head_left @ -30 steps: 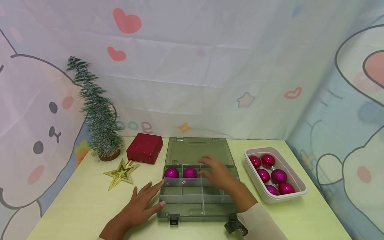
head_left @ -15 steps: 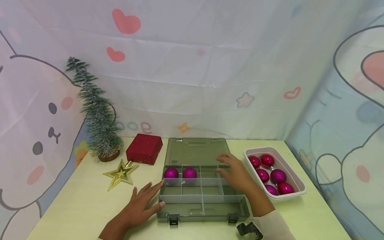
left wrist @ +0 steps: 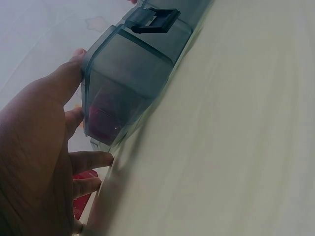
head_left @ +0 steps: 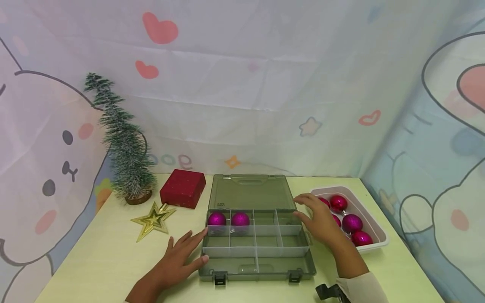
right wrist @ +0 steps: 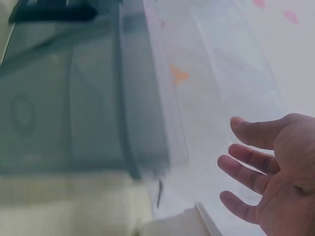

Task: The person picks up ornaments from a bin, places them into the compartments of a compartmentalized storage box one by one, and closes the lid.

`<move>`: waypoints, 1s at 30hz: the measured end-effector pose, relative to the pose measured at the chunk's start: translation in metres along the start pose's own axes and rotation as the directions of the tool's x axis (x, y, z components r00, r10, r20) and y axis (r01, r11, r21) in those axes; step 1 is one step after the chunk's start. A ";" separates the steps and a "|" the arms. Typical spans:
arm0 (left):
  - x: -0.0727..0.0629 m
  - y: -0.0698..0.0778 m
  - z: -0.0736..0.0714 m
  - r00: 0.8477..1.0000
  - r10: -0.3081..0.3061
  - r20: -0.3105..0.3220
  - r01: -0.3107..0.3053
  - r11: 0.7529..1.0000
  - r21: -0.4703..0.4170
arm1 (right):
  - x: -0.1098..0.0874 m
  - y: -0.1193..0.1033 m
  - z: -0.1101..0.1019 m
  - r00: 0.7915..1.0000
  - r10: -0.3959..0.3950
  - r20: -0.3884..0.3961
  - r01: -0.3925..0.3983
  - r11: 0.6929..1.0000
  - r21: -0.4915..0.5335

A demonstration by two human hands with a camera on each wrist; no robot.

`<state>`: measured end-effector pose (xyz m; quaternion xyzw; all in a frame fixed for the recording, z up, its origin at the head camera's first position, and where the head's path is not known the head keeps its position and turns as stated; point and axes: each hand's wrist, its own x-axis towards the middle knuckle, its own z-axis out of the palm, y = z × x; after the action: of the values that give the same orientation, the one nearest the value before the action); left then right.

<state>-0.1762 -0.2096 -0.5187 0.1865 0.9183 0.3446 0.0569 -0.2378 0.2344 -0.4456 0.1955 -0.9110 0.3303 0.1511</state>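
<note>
A see-through green compartment box (head_left: 257, 275) lies with its lid (head_left: 251, 191) laid back. Two glittery purple baubles (head_left: 217, 219) sit side by side in its back row, in the two leftmost compartments. Fingers spread, my left hand (head_left: 172, 263) rests against the box's left side; the left wrist view shows its thumb (left wrist: 74, 66) touching the box edge. My right hand (head_left: 322, 221) hovers between the box and a white bin (head_left: 377, 247), holding nothing. Its fingers (right wrist: 246, 172) are loosely extended in the right wrist view. Red and purple baubles (head_left: 352, 223) lie in the bin, some hidden behind that hand.
At the back left stands a small frosted Christmas tree (head_left: 129, 155). Beside it are a dark red box (head_left: 183, 188) and a gold star topper (head_left: 154, 220). A printed cloth backdrop (head_left: 242, 92) rises behind the table (head_left: 94, 261).
My right hand has moved right, from above the box's back row toward the white bin, uncovering the right-hand compartments. The left hand and both baubles in the box have stayed put.
</note>
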 end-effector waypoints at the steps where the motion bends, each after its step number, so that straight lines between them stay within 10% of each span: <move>1: 0.000 0.000 0.000 1.000 -0.002 0.000 0.002 1.000 -0.001 | -0.001 0.001 -0.003 1.000 0.006 -0.002 -0.006 1.000 -0.005; 17: -0.003 0.003 -0.003 1.000 0.005 -0.003 -0.005 1.000 -0.002 | -0.023 0.052 -0.049 0.991 -0.089 -0.105 0.080 0.993 -0.090; 30: -0.001 0.000 0.001 1.000 0.015 -0.012 -0.015 1.000 0.001 | -0.039 0.082 -0.075 0.975 0.222 0.000 -0.218 0.955 -0.202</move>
<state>-0.1754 -0.2097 -0.5192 0.1913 0.9173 0.3458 0.0490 -0.2305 0.3522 -0.4503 0.0806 -0.9573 0.2493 0.1219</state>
